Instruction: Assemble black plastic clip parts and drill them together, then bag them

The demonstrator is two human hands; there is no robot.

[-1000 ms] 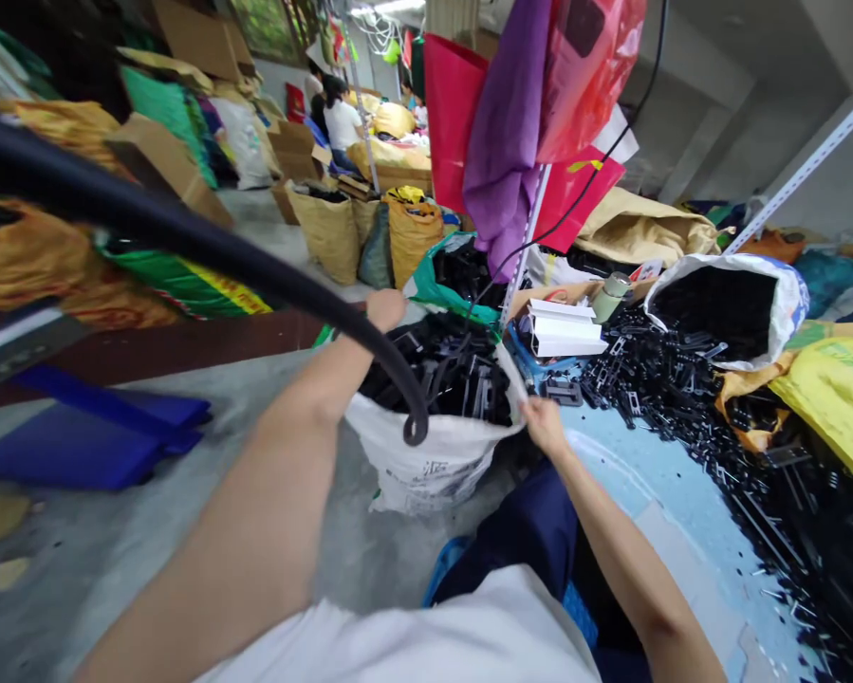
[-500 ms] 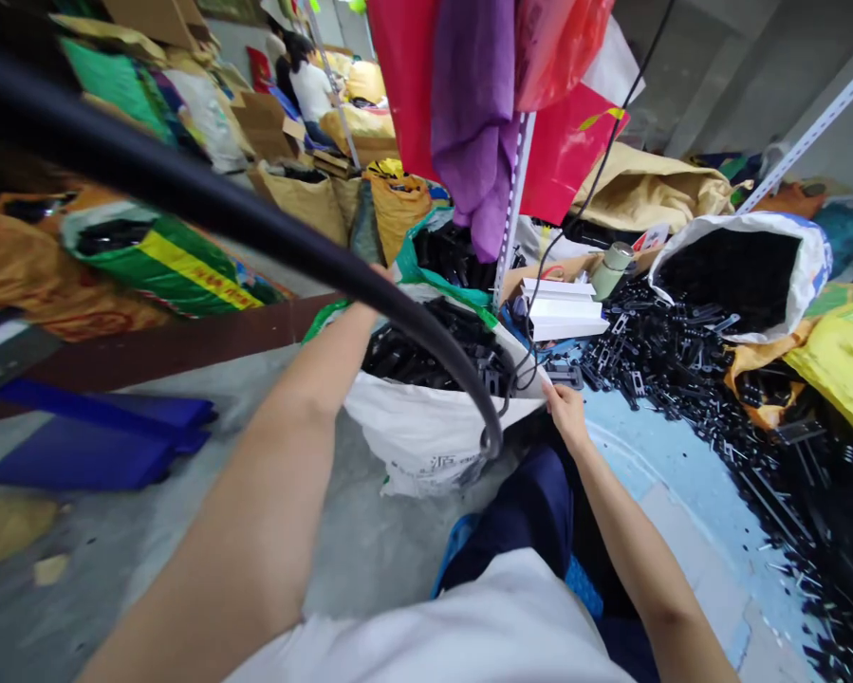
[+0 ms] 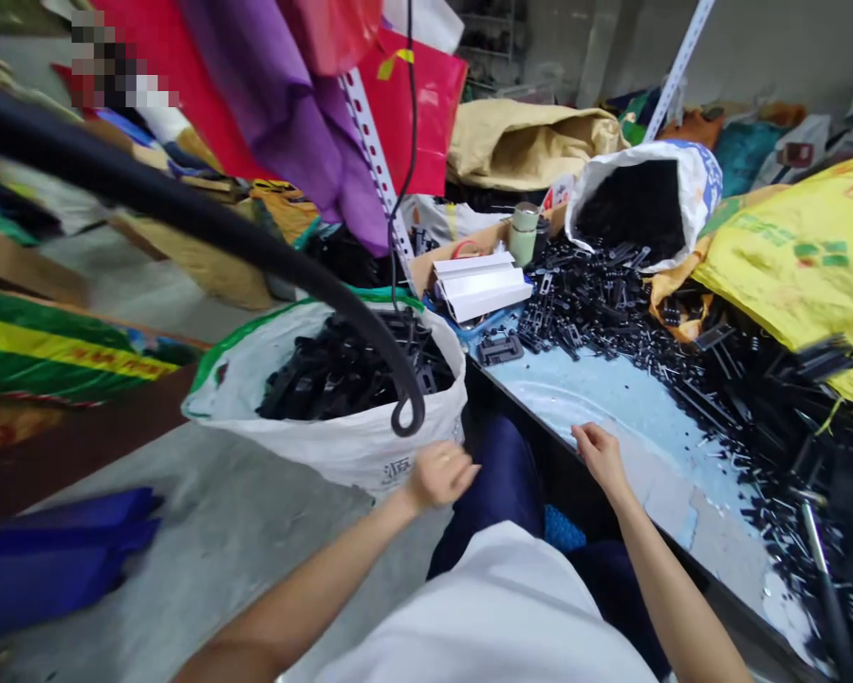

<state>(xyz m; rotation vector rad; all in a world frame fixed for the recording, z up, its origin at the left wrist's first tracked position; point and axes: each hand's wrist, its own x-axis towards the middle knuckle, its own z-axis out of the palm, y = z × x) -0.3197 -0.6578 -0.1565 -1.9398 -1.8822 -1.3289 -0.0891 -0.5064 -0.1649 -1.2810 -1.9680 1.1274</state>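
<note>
My left hand (image 3: pixel 443 472) is in front of the white woven sack (image 3: pixel 341 438), near its printed side, with the fingers curled in and nothing visible in them. Black plastic parts (image 3: pixel 333 370) fill the sack, whose green-edged mouth gapes wide. Over the front edge of the light blue tabletop (image 3: pixel 561 389) hovers my right hand (image 3: pixel 601 455), fingers closed and no object showing. Small black parts (image 3: pixel 611 313) lie heaped across the table beyond it.
A black curved bar (image 3: pixel 312 261) crosses the view above the sack. On the table are a white folded piece (image 3: pixel 479 285), a green flask (image 3: pixel 523 234), a tipped white sack (image 3: pixel 689 209) and a yellow bag (image 3: pixel 788 247). A perforated post (image 3: pixel 376 142) rises behind.
Both hands have let go of the sack's rim. The left came back toward my body; the right moved over the table edge. The view turned to the right.
</note>
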